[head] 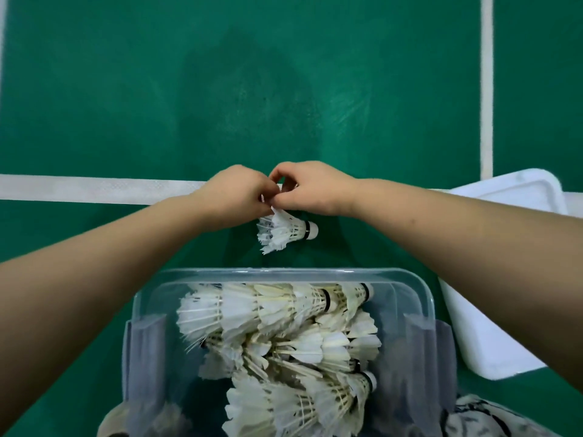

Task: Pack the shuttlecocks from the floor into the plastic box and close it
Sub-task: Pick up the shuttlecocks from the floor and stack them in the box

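Observation:
A clear plastic box (424, 298) stands open in front of me, holding several white feather shuttlecocks (284, 335) in nested rows. Just beyond its far rim, one shuttlecock (284, 231) lies on the green floor with its cork pointing right. Above it my left hand (235, 197) and my right hand (310, 189) meet, fingers curled, together pinching a shuttlecock (284, 188) that is mostly hidden between them; only a bit of white feather shows.
The box's white lid (492, 326) lies on the floor to the right of the box. White court lines (94, 189) cross the green floor. Patterned cloth (482, 417) shows at the bottom right.

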{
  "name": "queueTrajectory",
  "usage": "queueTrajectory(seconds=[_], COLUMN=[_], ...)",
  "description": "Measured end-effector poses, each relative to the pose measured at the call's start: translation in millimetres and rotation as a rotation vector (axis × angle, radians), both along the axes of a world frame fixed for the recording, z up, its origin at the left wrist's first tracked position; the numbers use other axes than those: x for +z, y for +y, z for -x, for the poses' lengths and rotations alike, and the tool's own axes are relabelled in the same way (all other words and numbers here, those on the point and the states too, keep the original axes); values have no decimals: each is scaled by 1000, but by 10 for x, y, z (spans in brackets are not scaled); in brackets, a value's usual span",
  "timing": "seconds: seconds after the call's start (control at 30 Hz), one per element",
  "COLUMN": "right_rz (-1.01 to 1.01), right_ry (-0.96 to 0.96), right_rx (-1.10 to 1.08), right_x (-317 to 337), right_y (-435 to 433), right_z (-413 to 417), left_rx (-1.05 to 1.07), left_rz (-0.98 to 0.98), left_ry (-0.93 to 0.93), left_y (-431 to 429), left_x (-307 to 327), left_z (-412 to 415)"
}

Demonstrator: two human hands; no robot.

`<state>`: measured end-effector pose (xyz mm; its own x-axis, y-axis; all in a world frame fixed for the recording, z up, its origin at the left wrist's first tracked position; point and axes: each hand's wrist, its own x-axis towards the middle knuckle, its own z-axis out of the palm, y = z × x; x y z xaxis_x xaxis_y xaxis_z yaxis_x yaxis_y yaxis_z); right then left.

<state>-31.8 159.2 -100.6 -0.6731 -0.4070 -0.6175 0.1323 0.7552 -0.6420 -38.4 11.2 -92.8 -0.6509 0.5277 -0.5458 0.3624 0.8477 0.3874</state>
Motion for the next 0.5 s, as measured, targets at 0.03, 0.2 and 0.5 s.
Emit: queueTrajectory(seconds=[0.03,0.2,0.5], right_rz=[-4,-11,-15], right_ry=[19,111,356], right_rx=[-6,-44,-24], right_x=[19,190,946], right_y=[-9,-16,-212], right_z=[5,15,-112], left_rx=[16,83,287], left_rz=[-14,-56,-144], left_ry=[18,118,442], left_y=[-8,-45,-257], left_x=[16,149,963], left_z=[6,30,-123])
